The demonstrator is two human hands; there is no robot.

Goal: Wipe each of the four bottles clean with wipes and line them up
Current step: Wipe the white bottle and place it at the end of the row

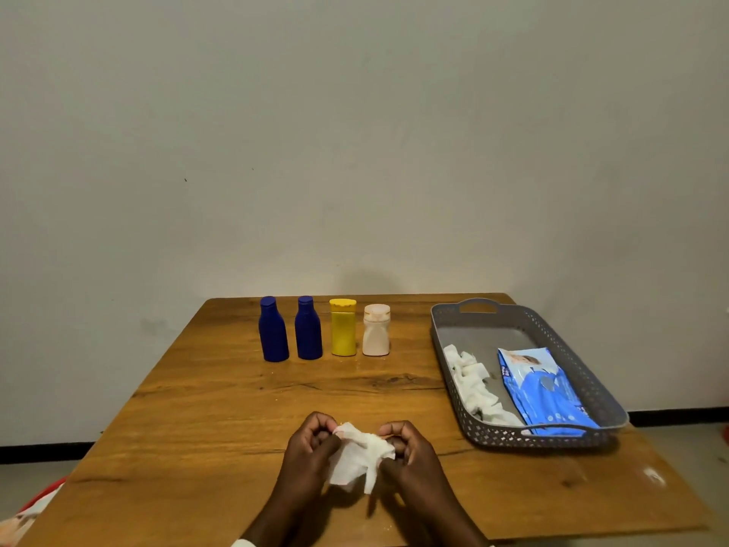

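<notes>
Both sets of fingertips pinch the same crumpled white wipe (pixel 361 454): the left hand (pixel 311 448) grips its left edge, the right hand (pixel 410 452) its right edge, fingers curled in, so the sheet hangs slack between them just above the near part of the wooden table (pixel 205 408). Whether the wipe is being unfolded or balled up is hard to tell from its bunched folds.

Taking the wipe as the landmark, the four bottles stand well beyond it, straight ahead and slightly left, all upright with their long axes vertical. They form a row running left to right: the left blue bottle (pixel 273 329), the second blue bottle (pixel 308 328), the yellow bottle (pixel 343 327) and the white bottle (pixel 376 330), near each other but apart. The left hand sits nearer the blue pair, and the right hand is a little nearer the white one.

Beyond and right of the wipe lies a grey basket (pixel 552 438) holding crumpled wipes (pixel 471 382) and a blue wipe pack (pixel 546 390).

The bottles look plain, matte and already lined up, so the remaining step is likely disposing of this wipe.
</notes>
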